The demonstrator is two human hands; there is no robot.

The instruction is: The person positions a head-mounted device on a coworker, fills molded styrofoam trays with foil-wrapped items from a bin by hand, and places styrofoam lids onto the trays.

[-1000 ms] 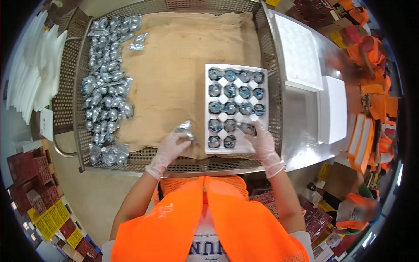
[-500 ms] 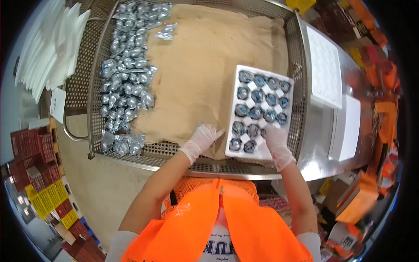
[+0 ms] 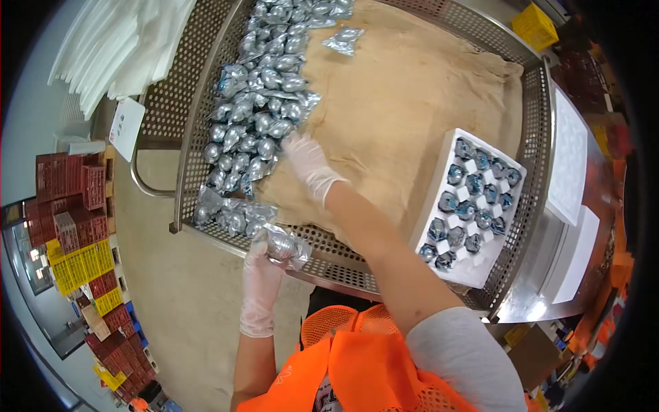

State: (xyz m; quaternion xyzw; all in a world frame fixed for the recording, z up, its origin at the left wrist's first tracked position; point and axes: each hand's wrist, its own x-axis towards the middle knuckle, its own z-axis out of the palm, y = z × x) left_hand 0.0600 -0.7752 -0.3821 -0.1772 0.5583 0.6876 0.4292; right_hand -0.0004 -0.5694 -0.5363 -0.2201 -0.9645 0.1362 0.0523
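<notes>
Both my hands wear thin white gloves. My left hand (image 3: 259, 275), at the tub's near edge, is closed on a clear-and-silver packet (image 3: 285, 247) with rounded, foil-like items inside. My right hand (image 3: 307, 159) reaches across to the right side of a pile of silver packets (image 3: 240, 130); its fingers stretch toward the packets, and whether they touch one is hard to make out. A white foam tray (image 3: 473, 270) at the right has dark, bluish-wrapped round items in most of its hollows.
Brown cloth (image 3: 391, 89) lines the perforated metal tub (image 3: 195, 137). One silver packet (image 3: 344, 40) lies apart on the cloth. White sheets (image 3: 123, 48) stand upper left. More white trays (image 3: 568, 158) rest on the metal surface at right. Stacked crates (image 3: 79, 257) stand lower left.
Both hands have moved left to the silver packets, the right from the foam tray. My left hand now holds a packet. The view has shifted, so the tub appears further right.
</notes>
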